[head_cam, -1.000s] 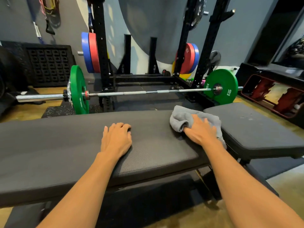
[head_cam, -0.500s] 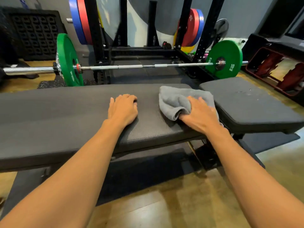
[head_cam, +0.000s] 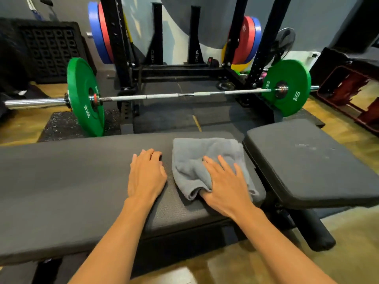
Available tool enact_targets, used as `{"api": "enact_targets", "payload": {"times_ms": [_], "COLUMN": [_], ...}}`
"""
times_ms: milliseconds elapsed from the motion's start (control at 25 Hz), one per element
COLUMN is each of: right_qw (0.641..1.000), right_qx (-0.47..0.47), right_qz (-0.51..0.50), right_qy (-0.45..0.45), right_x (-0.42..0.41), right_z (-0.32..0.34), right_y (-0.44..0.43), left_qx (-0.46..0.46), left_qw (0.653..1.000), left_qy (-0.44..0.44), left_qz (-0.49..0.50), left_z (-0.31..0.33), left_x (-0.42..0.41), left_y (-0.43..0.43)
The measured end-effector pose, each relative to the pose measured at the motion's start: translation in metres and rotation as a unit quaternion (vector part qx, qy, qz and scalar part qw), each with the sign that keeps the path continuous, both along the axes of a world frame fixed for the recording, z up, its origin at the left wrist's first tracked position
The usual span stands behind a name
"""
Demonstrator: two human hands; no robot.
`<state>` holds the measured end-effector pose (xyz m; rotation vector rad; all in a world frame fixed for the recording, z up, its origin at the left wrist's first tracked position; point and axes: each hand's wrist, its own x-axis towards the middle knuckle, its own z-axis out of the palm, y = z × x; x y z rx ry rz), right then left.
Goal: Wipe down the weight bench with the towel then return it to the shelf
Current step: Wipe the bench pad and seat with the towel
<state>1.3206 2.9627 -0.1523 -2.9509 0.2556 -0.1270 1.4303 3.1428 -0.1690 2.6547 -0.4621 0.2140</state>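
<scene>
The black weight bench (head_cam: 61, 181) runs across the view, its long back pad on the left and a separate seat pad (head_cam: 307, 160) on the right. A grey towel (head_cam: 194, 158) lies bunched on the right end of the long pad. My right hand (head_cam: 225, 185) presses flat on the towel's near part, thumb tucked under a fold. My left hand (head_cam: 146, 175) rests palm down on the bare pad just left of the towel, holding nothing. No shelf is in view.
Behind the bench a barbell (head_cam: 164, 96) with green 10 kg plates (head_cam: 287, 87) lies on the floor before a black rack (head_cam: 117, 48) with red and blue plates. A red frame (head_cam: 348, 95) stands at the right. Wooden floor lies below the bench.
My right hand has drawn the towel leftward and nearer along the pad, and its fingers have spread flatter. My left hand stays planted on the pad. The camera has tilted.
</scene>
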Motion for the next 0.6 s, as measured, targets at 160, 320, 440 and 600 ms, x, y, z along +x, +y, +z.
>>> {"api": "enact_targets", "payload": {"times_ms": [160, 320, 440, 600], "right_qw": [0.997, 0.998, 0.998, 0.999], "right_qx": [0.032, 0.009, -0.002, -0.005], "right_qz": [-0.064, -0.068, -0.061, -0.045], "right_qy": [0.035, 0.015, 0.005, 0.007], "right_x": [0.071, 0.094, 0.04, 0.001], "right_z": [0.01, 0.008, 0.007, 0.008], "right_y": [-0.009, 0.002, 0.023, 0.031], "left_qx": [-0.013, 0.013, 0.026, 0.012], "left_qw": [1.0, 0.998, 0.998, 0.998], "left_qy": [-0.029, -0.05, -0.028, -0.005], "left_qz": [-0.001, -0.024, -0.04, -0.066], "left_z": [0.002, -0.001, -0.004, -0.003], "left_x": [0.009, 0.024, 0.029, 0.017], "left_y": [-0.001, -0.009, -0.009, -0.014]}}
